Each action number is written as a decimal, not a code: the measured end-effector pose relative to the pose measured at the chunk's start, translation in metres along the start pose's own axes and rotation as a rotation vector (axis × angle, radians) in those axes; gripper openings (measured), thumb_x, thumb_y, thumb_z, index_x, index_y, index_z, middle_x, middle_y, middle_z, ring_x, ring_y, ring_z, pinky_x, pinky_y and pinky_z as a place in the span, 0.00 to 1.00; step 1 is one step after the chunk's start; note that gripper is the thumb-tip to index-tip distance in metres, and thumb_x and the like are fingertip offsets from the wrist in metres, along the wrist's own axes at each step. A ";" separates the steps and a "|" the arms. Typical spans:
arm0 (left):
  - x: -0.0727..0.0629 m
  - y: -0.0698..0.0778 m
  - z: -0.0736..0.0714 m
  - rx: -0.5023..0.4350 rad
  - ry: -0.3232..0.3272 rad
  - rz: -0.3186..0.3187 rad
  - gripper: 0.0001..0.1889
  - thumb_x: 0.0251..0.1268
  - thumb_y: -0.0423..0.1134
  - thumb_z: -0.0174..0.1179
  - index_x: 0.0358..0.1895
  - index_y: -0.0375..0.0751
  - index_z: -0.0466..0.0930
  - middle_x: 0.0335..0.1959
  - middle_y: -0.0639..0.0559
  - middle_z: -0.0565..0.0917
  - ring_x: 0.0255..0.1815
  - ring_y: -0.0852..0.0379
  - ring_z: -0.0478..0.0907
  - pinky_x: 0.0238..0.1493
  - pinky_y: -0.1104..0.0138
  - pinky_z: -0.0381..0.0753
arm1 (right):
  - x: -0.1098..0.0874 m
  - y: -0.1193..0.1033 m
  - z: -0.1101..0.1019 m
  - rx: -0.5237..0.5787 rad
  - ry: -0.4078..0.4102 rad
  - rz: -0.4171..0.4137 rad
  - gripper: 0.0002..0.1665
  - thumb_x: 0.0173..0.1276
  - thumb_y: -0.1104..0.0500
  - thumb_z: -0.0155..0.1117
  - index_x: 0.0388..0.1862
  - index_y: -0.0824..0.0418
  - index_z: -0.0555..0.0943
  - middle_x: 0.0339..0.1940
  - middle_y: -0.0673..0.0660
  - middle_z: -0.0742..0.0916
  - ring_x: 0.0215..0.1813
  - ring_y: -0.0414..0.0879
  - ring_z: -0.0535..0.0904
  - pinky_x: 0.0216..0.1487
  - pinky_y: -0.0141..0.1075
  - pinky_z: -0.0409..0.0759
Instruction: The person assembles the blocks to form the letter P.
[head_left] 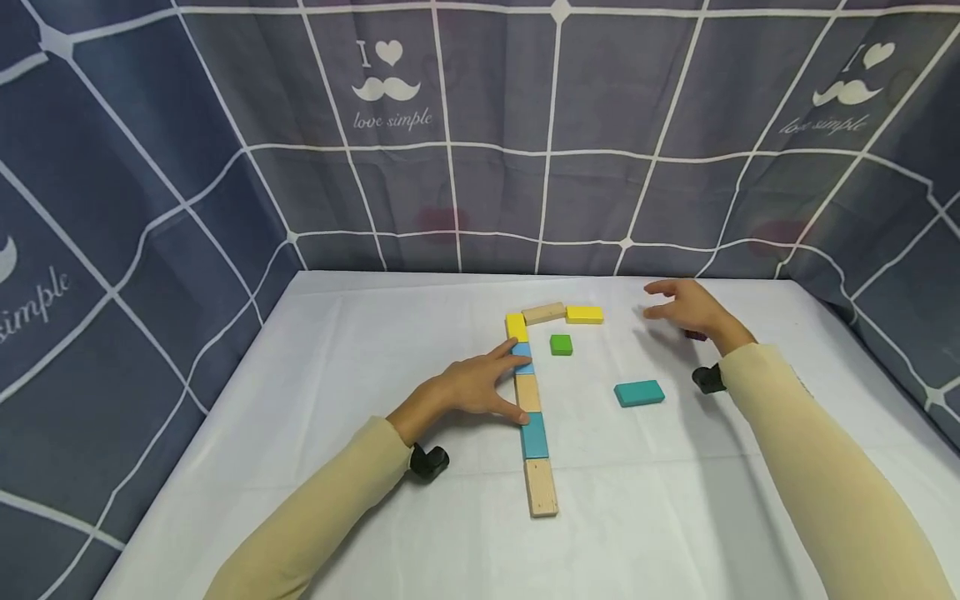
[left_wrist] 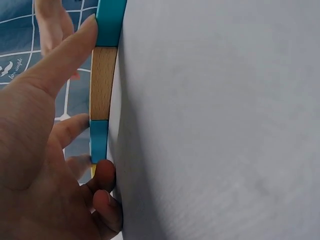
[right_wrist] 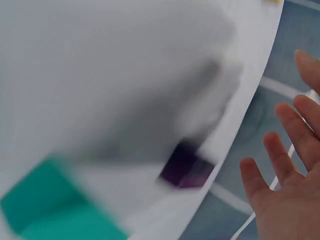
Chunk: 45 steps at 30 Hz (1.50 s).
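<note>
My left hand [head_left: 474,385] lies along the left side of a row of wooden blocks, its fingers spread. The thumb tip touches a blue block [head_left: 535,437], and fingertips meet a lighter blue block [head_left: 522,357] farther back. Between those two sits a plain wood block [head_left: 527,393]. A yellow block [head_left: 517,327] stands at the row's far end, another plain block [head_left: 542,489] at its near end. Over the back right of the table, my right hand [head_left: 692,310] hovers with fingers extended, holding nothing. Below it is a dark purple block [right_wrist: 184,167], partly hidden in the head view.
From the row's far end, a plain block [head_left: 543,313] and a yellow block [head_left: 584,315] run rightward. A green block [head_left: 561,345] lies inside that corner, a teal block [head_left: 639,393] farther right. Grey checked curtains [head_left: 495,196] surround the white-covered table [head_left: 337,350].
</note>
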<state>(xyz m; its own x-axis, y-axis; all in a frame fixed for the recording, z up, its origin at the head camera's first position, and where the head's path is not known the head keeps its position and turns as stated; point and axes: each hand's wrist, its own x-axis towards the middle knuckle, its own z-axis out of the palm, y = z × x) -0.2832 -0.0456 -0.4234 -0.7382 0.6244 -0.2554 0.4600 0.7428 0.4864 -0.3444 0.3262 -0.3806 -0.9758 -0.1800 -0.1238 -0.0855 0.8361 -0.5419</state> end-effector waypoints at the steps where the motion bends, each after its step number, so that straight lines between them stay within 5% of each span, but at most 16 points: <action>1: 0.000 0.000 0.000 -0.005 -0.001 0.001 0.51 0.47 0.69 0.69 0.77 0.61 0.59 0.81 0.56 0.42 0.77 0.48 0.53 0.65 0.35 0.57 | -0.004 0.007 -0.003 -0.005 0.000 0.021 0.35 0.70 0.55 0.63 0.70 0.73 0.67 0.68 0.77 0.69 0.69 0.72 0.60 0.65 0.66 0.59; 9: 0.000 -0.001 0.001 -0.016 -0.004 0.000 0.51 0.47 0.69 0.70 0.77 0.61 0.59 0.81 0.56 0.41 0.77 0.49 0.53 0.66 0.37 0.57 | -0.030 0.057 -0.013 0.055 -0.046 0.160 0.44 0.70 0.52 0.62 0.75 0.73 0.55 0.70 0.84 0.56 0.70 0.78 0.51 0.65 0.70 0.52; 18: 0.002 0.001 0.000 -0.025 -0.005 0.014 0.52 0.47 0.69 0.70 0.77 0.60 0.59 0.81 0.57 0.41 0.77 0.49 0.52 0.66 0.40 0.59 | -0.036 0.074 -0.011 0.080 -0.046 0.186 0.47 0.68 0.56 0.64 0.75 0.75 0.51 0.70 0.85 0.55 0.70 0.79 0.50 0.66 0.70 0.50; 29: 0.001 0.001 0.000 -0.024 -0.003 0.014 0.51 0.48 0.69 0.70 0.77 0.60 0.59 0.81 0.56 0.41 0.77 0.49 0.53 0.67 0.40 0.60 | -0.035 0.069 -0.007 0.036 -0.015 0.157 0.44 0.68 0.58 0.64 0.73 0.77 0.56 0.67 0.84 0.62 0.65 0.76 0.59 0.65 0.68 0.56; 45: 0.001 0.000 0.001 -0.015 -0.008 -0.005 0.51 0.48 0.69 0.69 0.77 0.62 0.58 0.81 0.57 0.42 0.77 0.48 0.53 0.66 0.37 0.57 | -0.014 0.008 0.018 0.017 -0.060 -0.095 0.38 0.64 0.61 0.70 0.69 0.74 0.68 0.68 0.77 0.69 0.71 0.72 0.58 0.67 0.67 0.54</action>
<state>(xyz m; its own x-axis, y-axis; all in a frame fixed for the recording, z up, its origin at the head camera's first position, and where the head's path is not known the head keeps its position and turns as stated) -0.2833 -0.0448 -0.4241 -0.7364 0.6228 -0.2644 0.4489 0.7421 0.4978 -0.3279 0.3262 -0.3986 -0.9498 -0.2887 -0.1203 -0.1727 0.8049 -0.5677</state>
